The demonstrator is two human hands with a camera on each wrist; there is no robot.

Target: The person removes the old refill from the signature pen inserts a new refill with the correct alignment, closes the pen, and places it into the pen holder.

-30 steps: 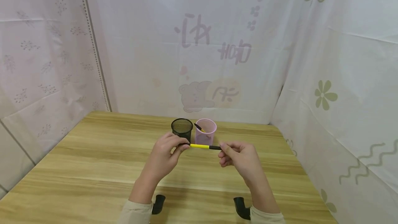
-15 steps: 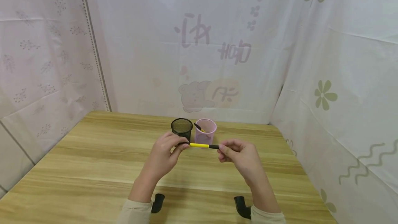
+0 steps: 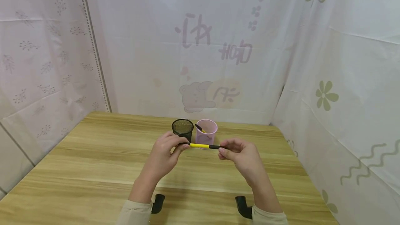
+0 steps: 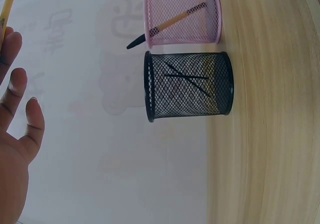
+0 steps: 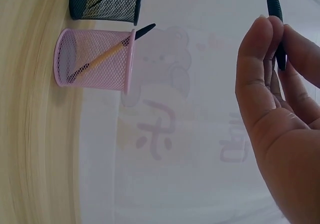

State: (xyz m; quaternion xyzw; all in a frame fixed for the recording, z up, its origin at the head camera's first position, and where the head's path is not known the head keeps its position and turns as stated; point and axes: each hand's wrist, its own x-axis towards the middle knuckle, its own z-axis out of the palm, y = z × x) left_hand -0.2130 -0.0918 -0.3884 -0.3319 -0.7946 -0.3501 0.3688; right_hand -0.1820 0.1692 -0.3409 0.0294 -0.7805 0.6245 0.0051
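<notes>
A yellow pen with black ends (image 3: pixel 200 146) is held level over the table between both hands. My left hand (image 3: pixel 164 153) pinches its left end between thumb and fingers, which hide that end. At the opposite black end, my right hand (image 3: pixel 242 155) pinches the pen; in the right wrist view the dark tip (image 5: pixel 281 59) shows between the fingers. Behind the pen stands a pink mesh pen cup (image 4: pixel 182 36), where another yellow and black pen (image 4: pixel 172 21) leans with one end above the rim. Beside it is a black mesh pen cup (image 4: pixel 190 106) with thin dark sticks crossed inside.
Both cups stand upright on the wood-grain table (image 3: pixel 103 169), toward its back edge. Printed curtains (image 3: pixel 150 61) surround the table at the back and sides. Black curved pieces (image 3: pixel 158 203) project from the inner sides of both sleeves.
My right hand has shifted slightly left, its thumb now lower against the pen's black end. The pen has moved a little left; my left hand has barely moved.
</notes>
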